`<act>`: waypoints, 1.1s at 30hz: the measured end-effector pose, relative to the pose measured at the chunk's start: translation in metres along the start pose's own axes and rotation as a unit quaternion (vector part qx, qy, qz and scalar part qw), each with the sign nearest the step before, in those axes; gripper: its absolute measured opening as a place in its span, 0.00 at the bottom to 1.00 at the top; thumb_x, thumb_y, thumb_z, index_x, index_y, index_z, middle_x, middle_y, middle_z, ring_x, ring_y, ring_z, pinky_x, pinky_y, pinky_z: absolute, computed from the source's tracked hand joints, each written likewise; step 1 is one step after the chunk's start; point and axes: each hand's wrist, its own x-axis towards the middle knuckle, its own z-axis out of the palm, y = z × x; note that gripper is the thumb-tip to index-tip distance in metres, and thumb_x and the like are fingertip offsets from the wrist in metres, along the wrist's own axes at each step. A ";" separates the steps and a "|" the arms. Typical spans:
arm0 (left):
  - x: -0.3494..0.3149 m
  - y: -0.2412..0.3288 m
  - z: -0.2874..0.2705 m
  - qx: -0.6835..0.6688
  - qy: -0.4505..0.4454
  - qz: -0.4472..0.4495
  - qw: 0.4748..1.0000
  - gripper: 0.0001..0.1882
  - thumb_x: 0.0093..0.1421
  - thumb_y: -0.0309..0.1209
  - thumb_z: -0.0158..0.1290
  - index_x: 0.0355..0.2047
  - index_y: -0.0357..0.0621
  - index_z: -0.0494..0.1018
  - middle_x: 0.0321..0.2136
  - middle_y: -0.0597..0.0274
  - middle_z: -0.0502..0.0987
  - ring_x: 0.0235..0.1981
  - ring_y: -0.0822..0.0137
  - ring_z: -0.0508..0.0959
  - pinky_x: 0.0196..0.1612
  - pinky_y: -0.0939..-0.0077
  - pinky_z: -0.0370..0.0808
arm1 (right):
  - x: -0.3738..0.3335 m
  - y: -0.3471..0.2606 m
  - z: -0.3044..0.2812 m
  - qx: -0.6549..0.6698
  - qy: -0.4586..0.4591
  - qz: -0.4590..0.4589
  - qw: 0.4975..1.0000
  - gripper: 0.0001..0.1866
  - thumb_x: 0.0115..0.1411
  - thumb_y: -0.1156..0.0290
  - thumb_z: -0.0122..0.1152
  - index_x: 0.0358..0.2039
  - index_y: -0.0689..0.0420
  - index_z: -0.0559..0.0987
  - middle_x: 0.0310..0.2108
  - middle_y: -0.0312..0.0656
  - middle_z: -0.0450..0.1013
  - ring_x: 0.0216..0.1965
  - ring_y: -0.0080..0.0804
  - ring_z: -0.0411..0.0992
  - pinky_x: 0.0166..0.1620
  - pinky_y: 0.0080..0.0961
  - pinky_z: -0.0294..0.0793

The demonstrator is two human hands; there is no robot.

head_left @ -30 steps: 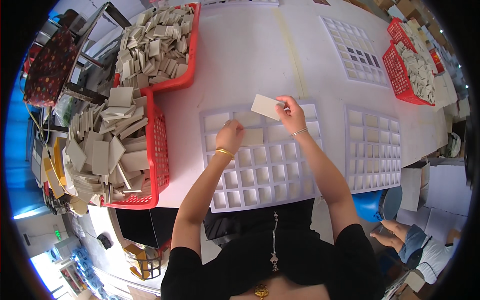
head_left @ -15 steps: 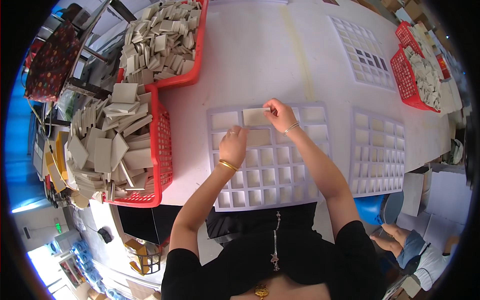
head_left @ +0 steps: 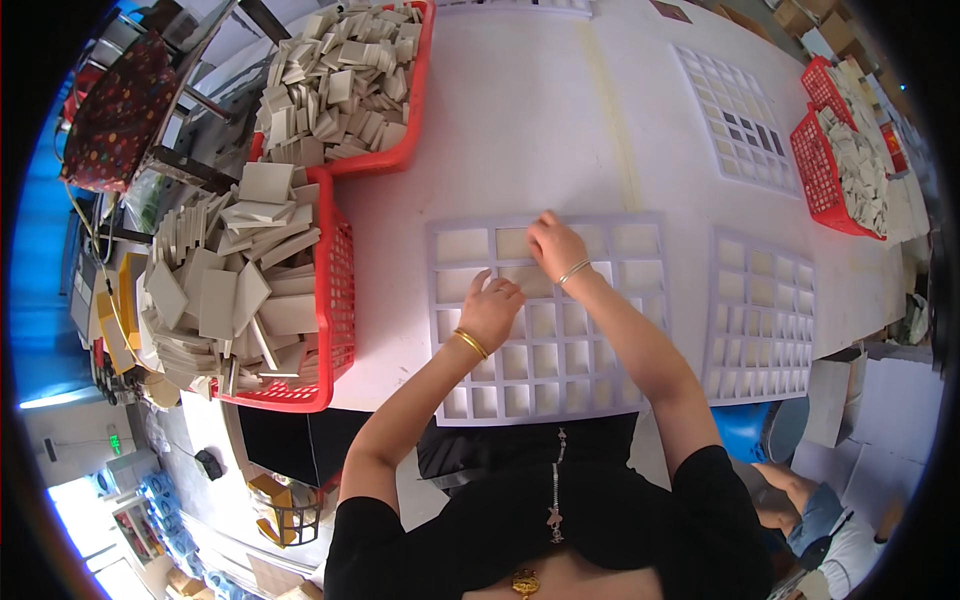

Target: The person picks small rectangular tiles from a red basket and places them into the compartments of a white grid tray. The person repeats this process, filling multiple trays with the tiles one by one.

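A white tray [head_left: 484, 420] divided into many compartments lies in front of me on the table. In its top row, a thin beige tile [head_left: 512, 243] sits inside a wide compartment. My right hand [head_left: 557, 247] rests over that tile's right end, fingers bunched; whether they pinch anything is hidden. Just below lies another beige tile [head_left: 530, 282] in a wide compartment, partly covered by my hands. My left hand [head_left: 494, 310] hovers at that tile's lower left, fingers apart and nothing visible in them.
Red baskets heaped with beige tiles stand at the left, a near basket [head_left: 343, 290] and a far basket [head_left: 422, 90]. More trays lie rightward: a near tray [head_left: 712, 300] and a far tray [head_left: 705, 120] with dark pieces. Red baskets [head_left: 815, 170] stand far right; another person [head_left: 850, 550] is lower right.
The upper tile has gone from tilted in my right hand's fingers to lying within its compartment. My left hand has drawn back toward me and its fingers have spread. The view has shifted slightly.
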 end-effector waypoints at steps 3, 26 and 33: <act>0.007 -0.004 -0.008 -0.008 -0.059 -0.004 0.998 0.10 0.53 0.24 0.50 0.34 0.51 0.76 0.38 0.68 0.77 0.49 0.69 0.73 0.63 0.54 0.54 | -0.003 -0.011 -0.004 -0.094 -0.008 -0.088 0.992 0.04 0.49 0.73 0.59 0.28 0.52 0.77 0.36 0.36 0.69 0.38 0.35 0.71 0.39 0.36 0.69; 0.165 -0.231 -0.152 0.084 -0.109 -0.308 0.941 0.25 0.54 0.40 0.52 0.53 0.50 0.69 0.58 0.38 0.60 0.53 0.44 0.70 0.58 0.64 0.67 | -0.028 -0.030 -0.012 -0.116 -0.106 -0.064 0.986 0.19 0.53 0.73 0.56 0.47 0.54 0.73 0.45 0.35 0.68 0.47 0.32 0.67 0.42 0.34 0.67; 0.150 -0.245 -0.145 0.038 0.007 -0.300 0.953 0.27 0.46 0.36 0.61 0.48 0.46 0.70 0.56 0.42 0.63 0.51 0.46 0.72 0.53 0.61 0.70 | -0.026 -0.030 -0.006 -0.114 -0.112 -0.051 0.986 0.20 0.51 0.73 0.56 0.47 0.54 0.73 0.46 0.36 0.67 0.48 0.32 0.67 0.44 0.34 0.67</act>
